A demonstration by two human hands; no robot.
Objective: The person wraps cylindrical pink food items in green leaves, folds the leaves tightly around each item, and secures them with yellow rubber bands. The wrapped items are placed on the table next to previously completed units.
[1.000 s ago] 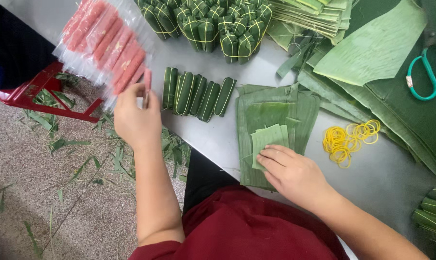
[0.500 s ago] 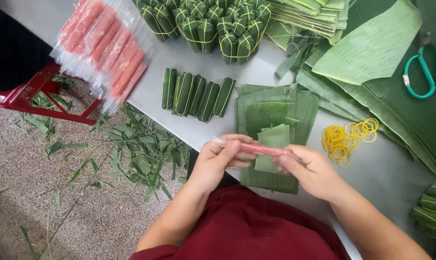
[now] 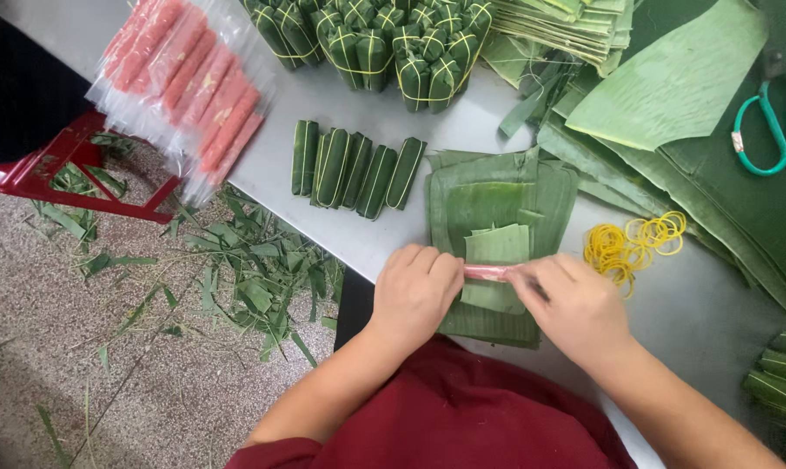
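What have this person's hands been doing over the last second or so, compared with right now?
A second ago the left hand was up at the bag of pink sticks, taking one, while the right hand rested on the leaf stack. The left hand then came back, and now both hands hold one pink stick between them over the small leaf piece. The wrapped green rolls, rubber bands and scissors stayed put.

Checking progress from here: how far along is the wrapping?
Done: five wrapped rolls lie loose, with tied bundles behind. In hand: left hand and right hand hold a pink stick over a leaf stack. Left: packaged pink sticks remain.
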